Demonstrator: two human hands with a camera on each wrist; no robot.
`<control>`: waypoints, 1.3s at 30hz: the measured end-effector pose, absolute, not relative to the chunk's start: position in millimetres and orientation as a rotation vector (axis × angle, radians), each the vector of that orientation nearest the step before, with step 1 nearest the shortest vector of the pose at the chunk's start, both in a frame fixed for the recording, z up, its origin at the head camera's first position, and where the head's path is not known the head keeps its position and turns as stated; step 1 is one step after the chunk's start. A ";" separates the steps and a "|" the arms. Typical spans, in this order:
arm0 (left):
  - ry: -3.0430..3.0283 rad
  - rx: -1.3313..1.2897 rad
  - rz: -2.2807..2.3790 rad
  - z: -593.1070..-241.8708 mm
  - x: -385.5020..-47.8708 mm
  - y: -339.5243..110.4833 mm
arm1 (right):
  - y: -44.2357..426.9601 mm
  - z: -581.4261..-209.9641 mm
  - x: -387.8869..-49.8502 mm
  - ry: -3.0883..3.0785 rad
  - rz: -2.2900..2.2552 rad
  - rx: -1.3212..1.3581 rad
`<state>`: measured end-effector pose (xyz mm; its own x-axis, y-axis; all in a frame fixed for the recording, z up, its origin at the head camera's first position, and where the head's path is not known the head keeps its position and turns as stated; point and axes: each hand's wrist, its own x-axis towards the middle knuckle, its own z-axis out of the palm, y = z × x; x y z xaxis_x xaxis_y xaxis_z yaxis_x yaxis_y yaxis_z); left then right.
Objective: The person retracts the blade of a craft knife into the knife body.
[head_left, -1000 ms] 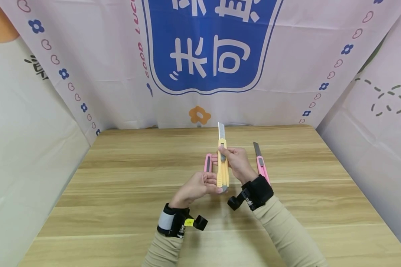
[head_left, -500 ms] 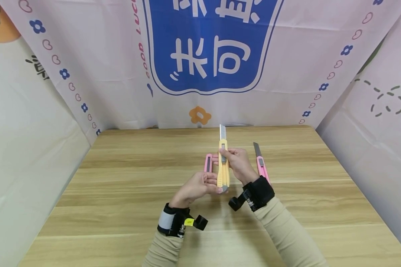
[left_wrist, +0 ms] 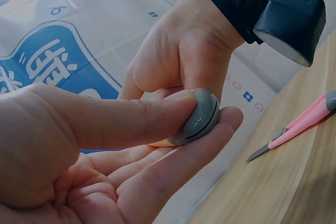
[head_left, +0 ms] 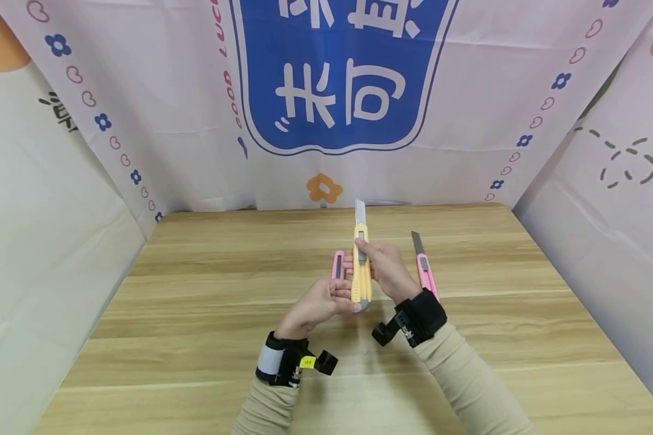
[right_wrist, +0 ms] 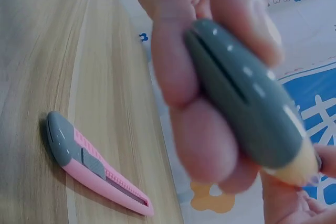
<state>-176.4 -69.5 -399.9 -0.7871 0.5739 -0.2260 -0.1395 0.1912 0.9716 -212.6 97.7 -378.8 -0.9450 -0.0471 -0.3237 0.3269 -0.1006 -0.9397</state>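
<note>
A yellow utility knife (head_left: pixel 361 281) is held up over the table, its blade out and pointing to the table's far side. The left hand (head_left: pixel 317 305) pinches its grey butt end (left_wrist: pixel 198 121) between thumb and fingers. The right hand (head_left: pixel 390 270) grips the upper body, with its thumb by the grey slider. In the head view, a pink knife (head_left: pixel 338 264) lies just left of the yellow one, partly behind the left hand; its blade is in. Another pink knife (head_left: pixel 425 275), blade out, lies right of the right hand, its lower end hidden by the wrist strap.
The wooden table (head_left: pixel 196 290) extends around both hands. A white printed cloth (head_left: pixel 190 151) with a blue sign hangs along its far edge, and pale cloths hang at both sides. Black camera straps wrap both wrists.
</note>
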 end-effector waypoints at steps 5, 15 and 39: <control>1.925 0.400 1.648 -398.8 -176.4 -69.6 | 95.0 -378.9 -211.7 1.945 -2.116 0.303; 1.933 0.416 1.638 -399.8 -176.5 -70.9 | 95.9 -378.9 -213.2 2.005 -2.080 0.287; 1.905 0.418 1.646 -399.3 -177.0 -73.1 | 94.8 -380.6 -213.8 2.047 -2.079 0.267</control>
<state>-177.0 -73.1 -399.3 -0.7823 0.5823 -0.2211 -0.1343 0.1889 0.9728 -213.8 94.8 -380.6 -0.9612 -0.0231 -0.2749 0.2752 -0.0125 -0.9613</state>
